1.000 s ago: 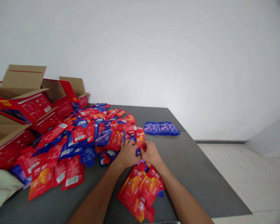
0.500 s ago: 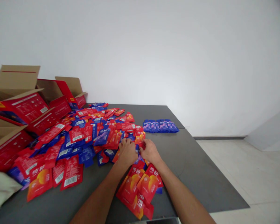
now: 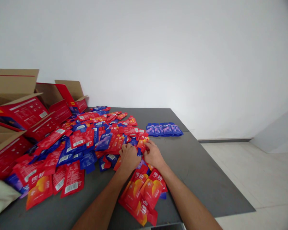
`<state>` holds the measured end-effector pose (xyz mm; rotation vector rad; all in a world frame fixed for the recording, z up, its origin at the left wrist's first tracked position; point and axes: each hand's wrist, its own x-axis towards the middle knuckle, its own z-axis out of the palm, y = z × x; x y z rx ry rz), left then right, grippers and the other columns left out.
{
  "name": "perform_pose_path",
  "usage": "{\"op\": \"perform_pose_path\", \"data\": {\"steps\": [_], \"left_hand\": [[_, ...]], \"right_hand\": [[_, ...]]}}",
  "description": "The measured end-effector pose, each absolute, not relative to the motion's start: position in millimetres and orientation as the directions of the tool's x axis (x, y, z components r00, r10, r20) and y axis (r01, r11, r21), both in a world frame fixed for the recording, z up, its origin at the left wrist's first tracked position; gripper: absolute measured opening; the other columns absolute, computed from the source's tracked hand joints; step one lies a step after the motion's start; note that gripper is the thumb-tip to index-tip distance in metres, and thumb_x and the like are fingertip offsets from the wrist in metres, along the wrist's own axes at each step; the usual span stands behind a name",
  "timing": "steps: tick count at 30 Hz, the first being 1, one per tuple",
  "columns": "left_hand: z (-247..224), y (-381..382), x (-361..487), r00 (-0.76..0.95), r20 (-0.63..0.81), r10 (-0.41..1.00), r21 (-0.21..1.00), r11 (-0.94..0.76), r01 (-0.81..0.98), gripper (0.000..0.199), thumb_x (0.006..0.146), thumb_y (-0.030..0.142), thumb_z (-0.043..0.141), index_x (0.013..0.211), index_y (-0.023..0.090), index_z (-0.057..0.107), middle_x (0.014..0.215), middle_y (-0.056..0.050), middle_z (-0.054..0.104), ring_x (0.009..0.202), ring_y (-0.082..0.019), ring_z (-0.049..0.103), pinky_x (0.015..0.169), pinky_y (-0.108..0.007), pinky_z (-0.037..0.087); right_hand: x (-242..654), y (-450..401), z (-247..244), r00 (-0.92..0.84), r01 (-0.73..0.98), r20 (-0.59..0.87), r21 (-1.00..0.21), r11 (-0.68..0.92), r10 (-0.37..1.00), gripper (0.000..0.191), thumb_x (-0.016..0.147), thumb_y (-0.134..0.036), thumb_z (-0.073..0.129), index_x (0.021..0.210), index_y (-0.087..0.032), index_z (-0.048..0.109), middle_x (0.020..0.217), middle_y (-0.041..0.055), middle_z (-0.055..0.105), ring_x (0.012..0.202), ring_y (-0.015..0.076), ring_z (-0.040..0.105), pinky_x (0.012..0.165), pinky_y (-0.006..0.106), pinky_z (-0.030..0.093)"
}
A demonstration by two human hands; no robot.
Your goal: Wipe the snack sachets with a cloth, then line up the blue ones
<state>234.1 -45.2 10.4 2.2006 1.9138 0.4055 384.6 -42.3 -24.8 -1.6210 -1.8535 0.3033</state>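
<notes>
My right hand [image 3: 154,154] is closed at the right edge of a pile, thumb and fingers on a red pouch [image 3: 142,142] with an orange fruit print. Close beside it, my left hand [image 3: 129,156] has its fingers curled down into the pile [image 3: 88,135] of red and blue pouches; what lies under those fingertips is hidden. Between my forearms lie several red pouches [image 3: 134,188] overlapping one another, with a bit of blue pouch [image 3: 163,195] showing beneath. Farther back, a neat overlapping row of blue pouches [image 3: 164,129] rests on the dark table.
Open red cardboard boxes [image 3: 26,111] stand along the left, behind and beside the pile. A pale cloth [image 3: 2,196] lies at the near left corner. The dark grey table [image 3: 194,179] ends at the right above a light floor; a white wall [image 3: 158,64] rises behind.
My right hand has lifted slightly at the fingers and drawn the red pouch a little left. My left hand has barely moved. The view has shifted slightly.
</notes>
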Motion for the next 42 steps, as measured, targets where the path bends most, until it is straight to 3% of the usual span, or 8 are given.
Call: {"op": "perform_pose_path", "data": {"steps": [3, 9, 13, 19, 27, 32, 36, 42], "left_hand": [[10, -45, 233, 0.119, 0.078, 0.990, 0.329, -0.138, 0.934, 0.024, 0.074, 0.018, 0.053, 0.090, 0.018, 0.071, 0.116, -0.016, 0.060, 0.115, -0.037, 0.044, 0.089, -0.049, 0.036], [15, -34, 220, 0.014, 0.108, 0.994, 0.348, -0.051, 0.936, 0.021, 0.078, 0.020, 0.049, 0.084, 0.017, 0.069, 0.105, -0.017, 0.065, 0.113, -0.038, 0.049, 0.087, -0.051, 0.038], [22, -18, 194, -0.111, 0.050, 0.993, 0.615, 0.057, 0.786, 0.015, 0.080, 0.021, 0.046, 0.081, 0.019, 0.061, 0.085, -0.010, 0.066, 0.089, -0.028, 0.060, 0.077, -0.041, 0.042], [17, -2, 178, -0.226, 0.148, 0.963, 0.928, -0.056, 0.369, 0.008, 0.078, 0.028, 0.054, 0.080, 0.020, 0.055, 0.075, 0.000, 0.062, 0.071, -0.017, 0.059, 0.065, -0.029, 0.043], [22, -13, 198, -0.098, 0.214, 0.972, 0.959, -0.190, 0.208, 0.010, 0.078, 0.029, 0.058, 0.080, 0.020, 0.054, 0.071, 0.002, 0.061, 0.066, -0.015, 0.058, 0.062, -0.026, 0.043], [25, -22, 211, -0.052, 0.244, 0.968, 0.959, -0.233, 0.161, 0.012, 0.079, 0.031, 0.059, 0.080, 0.020, 0.054, 0.072, 0.001, 0.061, 0.068, -0.015, 0.060, 0.064, -0.026, 0.045], [23, -31, 227, -0.039, 0.221, 0.974, 0.973, -0.218, 0.072, 0.019, 0.085, 0.039, 0.056, 0.087, 0.020, 0.056, 0.078, 0.000, 0.064, 0.072, -0.016, 0.061, 0.066, -0.027, 0.047], [18, -42, 243, -0.100, 0.224, 0.969, 0.951, -0.195, 0.239, 0.037, 0.097, 0.045, 0.036, 0.076, 0.022, 0.057, 0.080, -0.003, 0.065, 0.078, -0.019, 0.059, 0.071, -0.030, 0.044]], "right_hand": [[383, -43, -25, -0.089, 0.826, 0.287, -0.513, 0.232, 0.954, 0.051, 0.076, -0.006, 0.054, 0.124, -0.018, 0.062, 0.134, 0.0131, 0.059, 0.125, 0.0245, 0.052, 0.105, 0.037, 0.035], [380, -47, -24, -0.092, 0.839, 0.275, -0.496, 0.223, 0.957, 0.050, 0.077, -0.007, 0.052, 0.124, -0.021, 0.062, 0.122, 0.0076, 0.067, 0.104, 0.0233, 0.057, 0.092, 0.032, 0.039], [378, -52, -23, -0.088, 0.837, 0.264, -0.504, 0.215, 0.961, 0.051, 0.078, -0.009, 0.053, 0.125, -0.025, 0.063, 0.102, 0.0060, 0.071, 0.099, 0.0250, 0.052, 0.083, 0.031, 0.040], [377, -55, -19, -0.132, 0.831, 0.248, -0.500, 0.244, 0.960, 0.053, 0.075, -0.007, 0.054, 0.123, -0.027, 0.065, 0.111, 0.0055, 0.070, 0.101, 0.0248, 0.051, 0.085, 0.032, 0.038], [377, -55, 3, -0.078, 0.624, 0.313, -0.725, 0.291, 0.947, 0.037, 0.082, -0.008, 0.043, 0.100, -0.023, 0.072, 0.098, 0.0033, 0.070, 0.102, 0.0197, 0.056, 0.092, 0.031, 0.041], [373, -57, 15, 0.026, 0.334, 0.297, -0.903, 0.272, 0.955, 0.036, 0.097, -0.046, 0.042, 0.083, -0.019, 0.061, 0.069, -0.0028, 0.057, 0.063, 0.0131, 0.049, 0.060, 0.023, 0.039], [367, -59, 13, 0.101, 0.342, 0.339, -0.895, 0.287, 0.935, 0.042, 0.096, -0.054, 0.044, 0.072, -0.020, 0.051, 0.064, -0.0054, 0.046, 0.058, 0.0111, 0.041, 0.055, 0.022, 0.032], [355, -65, 10, 0.187, 0.464, 0.385, -0.845, 0.265, 0.904, 0.042, 0.100, -0.050, 0.032, 0.074, -0.022, 0.049, 0.065, -0.0040, 0.049, 0.061, 0.0133, 0.045, 0.058, 0.024, 0.033]]}}
